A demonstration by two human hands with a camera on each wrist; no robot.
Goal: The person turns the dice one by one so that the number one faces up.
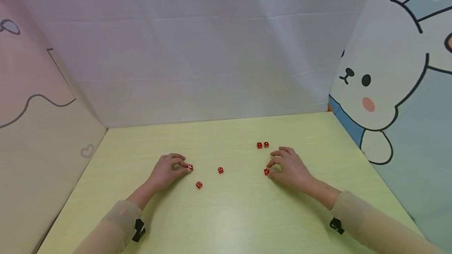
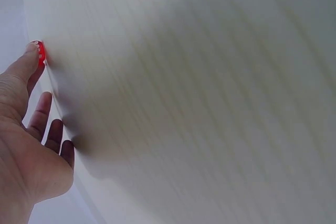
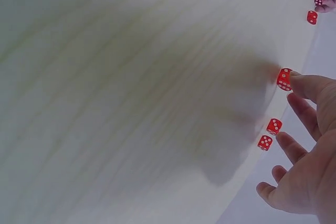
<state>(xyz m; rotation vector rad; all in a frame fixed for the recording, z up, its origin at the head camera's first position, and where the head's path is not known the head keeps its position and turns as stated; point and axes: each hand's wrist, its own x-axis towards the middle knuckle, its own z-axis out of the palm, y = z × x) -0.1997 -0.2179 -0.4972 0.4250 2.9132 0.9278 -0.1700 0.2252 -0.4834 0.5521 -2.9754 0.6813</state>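
Between thumb and index fingertip, my left hand (image 1: 168, 171) pinches a red die (image 1: 190, 167) with white pips. The left wrist view shows this die (image 2: 41, 53) at the thumb tip, the other fingers spread apart. My right hand (image 1: 290, 169) holds another red die (image 1: 266, 171) at the tips of its thumb and index finger. In the right wrist view that die (image 3: 284, 79) sits against the thumb, close to the tabletop. Between the hands lie two loose dice, a middle die (image 1: 220, 170) and a nearer die (image 1: 199, 184).
Beyond the right hand, a left die (image 1: 259, 145) and a right die (image 1: 266, 144) sit side by side. The pale wooden table (image 1: 219, 222) ends at a white back sheet (image 1: 212, 66). Printed side panels, one with a rabbit (image 1: 381, 66), flank it.
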